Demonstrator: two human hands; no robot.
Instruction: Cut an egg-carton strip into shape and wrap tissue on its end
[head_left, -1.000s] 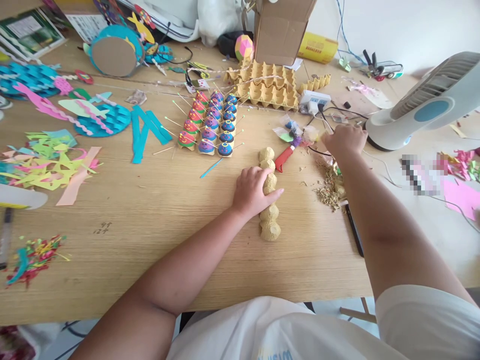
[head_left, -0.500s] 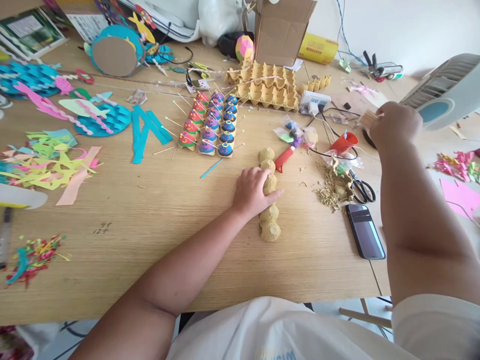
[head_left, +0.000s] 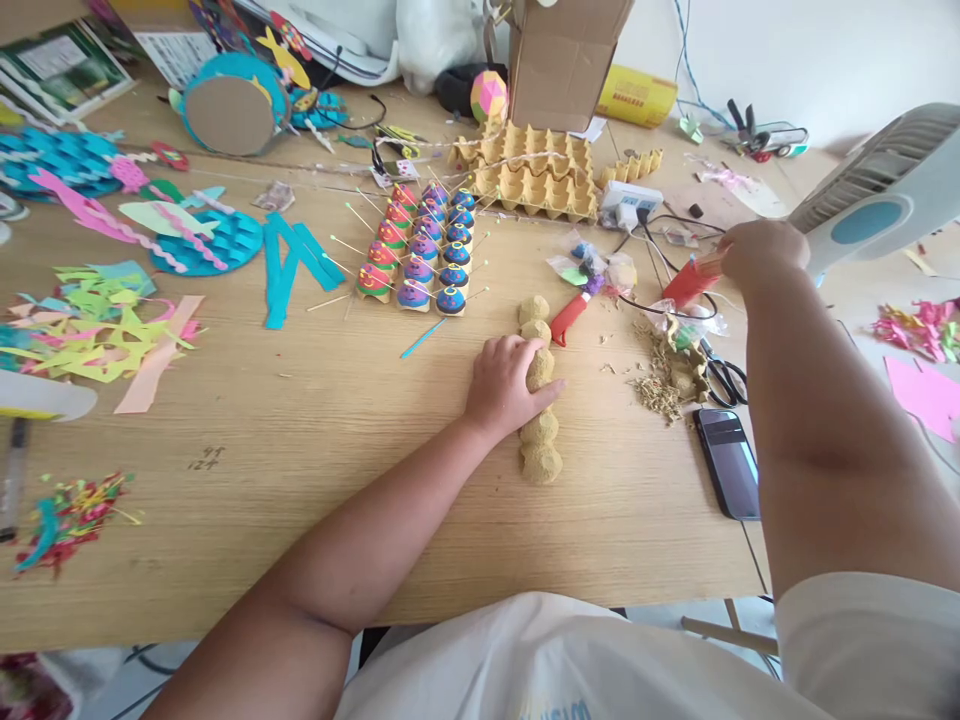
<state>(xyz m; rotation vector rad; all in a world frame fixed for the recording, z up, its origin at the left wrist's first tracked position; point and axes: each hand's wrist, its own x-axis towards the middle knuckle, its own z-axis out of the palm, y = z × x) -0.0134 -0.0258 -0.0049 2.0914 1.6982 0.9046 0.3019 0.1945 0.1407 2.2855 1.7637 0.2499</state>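
Note:
My left hand [head_left: 506, 385] lies over a strip of plain egg carton cups [head_left: 541, 462], its fingers curled on one side and its thumb across the strip, pressing it to the table. At the right, my right hand [head_left: 766, 250] is closed at the mouth end of a red cup [head_left: 684, 287]; both are a little blurred, and the fingertips are partly hidden. A red-handled tool [head_left: 570, 318] lies close to the strip. Painted egg carton rows [head_left: 421, 262] with pins sticking out stand left of it, beside a thin blue stick [head_left: 422, 338].
A fan [head_left: 874, 200] stands right of my right hand. Nearby are a phone [head_left: 727, 463], black scissors [head_left: 724, 375], carton scraps [head_left: 660, 398] and a power strip [head_left: 632, 200]. Egg trays [head_left: 551, 190] sit at the back. Paper strips [head_left: 112, 325] cover the left side.
My right hand has moved left and slightly down to the red cup. Pale material seen at its fingertips before no longer shows. My left hand and the carton strip have stayed put.

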